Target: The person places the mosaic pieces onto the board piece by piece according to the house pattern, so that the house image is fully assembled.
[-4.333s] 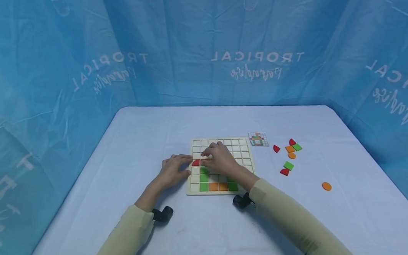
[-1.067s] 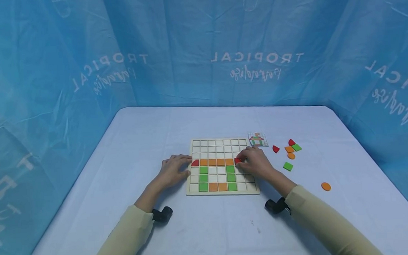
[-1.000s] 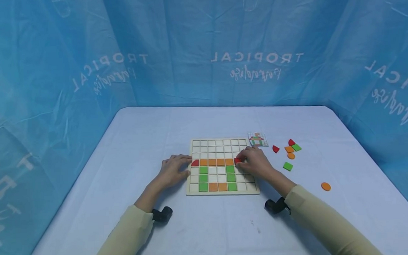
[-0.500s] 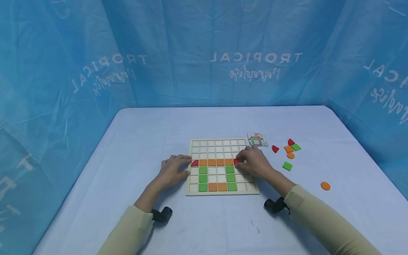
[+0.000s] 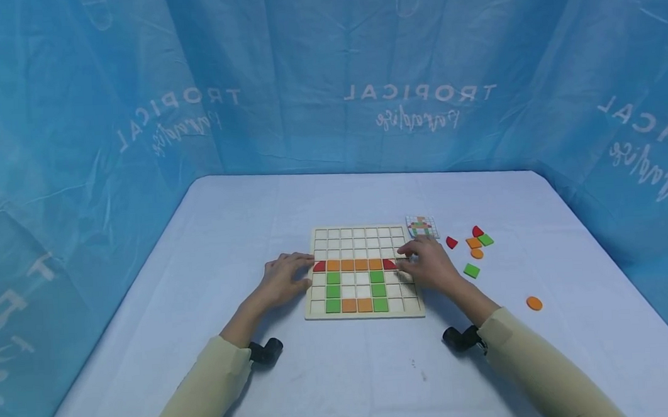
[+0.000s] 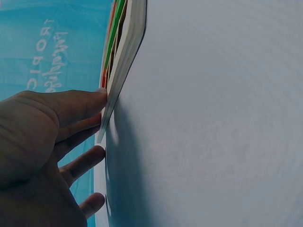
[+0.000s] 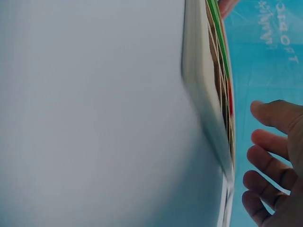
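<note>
A pale gridded board (image 5: 365, 317) lies on the table with green, orange and red flat tiles in its cells. My left hand (image 5: 283, 279) rests at the board's left edge, thumb and fingertips against it; the left wrist view shows the thumb (image 6: 83, 105) right at the side. Over the right edge hovers my right hand (image 5: 430, 265), fingers spread and loosely bent, with nothing between them in the right wrist view. Just left of its fingertips, a red quarter-round tile (image 5: 389, 264) sits at the right end of an orange row. Another red tile (image 5: 319, 266) fills the left end.
A small pattern card (image 5: 422, 226) lies by the board's upper right corner. Loose pieces are scattered to the right: red quarter-rounds (image 5: 452, 242), green squares (image 5: 471, 270), an orange square (image 5: 474, 243) and orange discs (image 5: 534, 303). Blue curtains surround the white table.
My right hand has finished the orange row, brought a red quarter-round tile from the right to the row's right end, then let go and drawn slightly right. The left hand stays put.
</note>
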The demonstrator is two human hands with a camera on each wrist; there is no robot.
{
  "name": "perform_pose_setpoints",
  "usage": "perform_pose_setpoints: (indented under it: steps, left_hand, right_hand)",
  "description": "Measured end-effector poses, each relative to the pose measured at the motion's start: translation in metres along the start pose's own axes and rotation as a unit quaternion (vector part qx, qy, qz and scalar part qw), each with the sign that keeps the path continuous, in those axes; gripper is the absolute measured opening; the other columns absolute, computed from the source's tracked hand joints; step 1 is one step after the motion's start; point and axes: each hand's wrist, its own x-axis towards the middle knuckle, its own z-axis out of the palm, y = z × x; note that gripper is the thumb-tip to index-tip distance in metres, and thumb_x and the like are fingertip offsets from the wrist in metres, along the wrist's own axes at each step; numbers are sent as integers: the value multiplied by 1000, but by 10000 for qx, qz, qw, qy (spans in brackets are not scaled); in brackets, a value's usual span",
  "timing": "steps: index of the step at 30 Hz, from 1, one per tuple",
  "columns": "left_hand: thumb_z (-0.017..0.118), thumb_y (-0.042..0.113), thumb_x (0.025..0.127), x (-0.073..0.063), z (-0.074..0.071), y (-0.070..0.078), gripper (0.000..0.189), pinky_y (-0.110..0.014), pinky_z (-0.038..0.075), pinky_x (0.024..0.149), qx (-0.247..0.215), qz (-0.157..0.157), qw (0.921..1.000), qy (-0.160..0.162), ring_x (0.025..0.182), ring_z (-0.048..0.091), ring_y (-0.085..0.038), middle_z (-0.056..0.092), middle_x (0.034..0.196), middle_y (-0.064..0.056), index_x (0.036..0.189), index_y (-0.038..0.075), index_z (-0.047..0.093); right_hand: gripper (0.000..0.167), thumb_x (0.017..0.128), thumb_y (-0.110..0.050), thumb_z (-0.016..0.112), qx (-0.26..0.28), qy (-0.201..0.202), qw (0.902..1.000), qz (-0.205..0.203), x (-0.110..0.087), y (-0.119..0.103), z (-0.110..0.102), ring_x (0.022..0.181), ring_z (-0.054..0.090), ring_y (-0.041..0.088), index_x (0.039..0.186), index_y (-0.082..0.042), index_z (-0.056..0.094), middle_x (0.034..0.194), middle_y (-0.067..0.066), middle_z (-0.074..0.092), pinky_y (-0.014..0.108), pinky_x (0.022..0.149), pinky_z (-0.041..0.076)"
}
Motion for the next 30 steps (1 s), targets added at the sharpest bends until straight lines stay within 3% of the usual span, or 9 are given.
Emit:
perform_pose_setpoints:
  steps: [11, 18, 30]
  left_hand:
    - [69, 15, 87, -1, -3, 1, 46, -54, 25, 100, -30, 38, 10000, 3, 129, 39, -29, 51, 138, -7, 131, 5, 58]
    - [69, 15, 87, -1, -1, 1, 46, -54, 25, 101, -48, -7, 10000, 13, 129, 40, -29, 51, 138, -7, 131, 6, 58]
    - [69, 15, 87, -1, 0, 0, 46, -54, 25, 101, -37, 28, 10000, 15, 129, 40, -29, 51, 138, -7, 131, 6, 58]
  right_hand:
    - [38, 81, -21, 77, -46, 227, 9969, 749, -30, 55, -34, 99, 48, 32, 110, 0, 68, 100, 15, 60, 46, 78, 45]
    - [40, 82, -21, 75, -162, 186, 9946, 1010, -51, 83, -50, 101, 44, 37, 111, 5, 66, 106, 21, 57, 48, 76, 44]
    - [45, 80, -19, 76, -376, 180, 9920, 1189, -69, 100, -57, 96, 45, 39, 113, 9, 64, 101, 24, 56, 47, 72, 44]
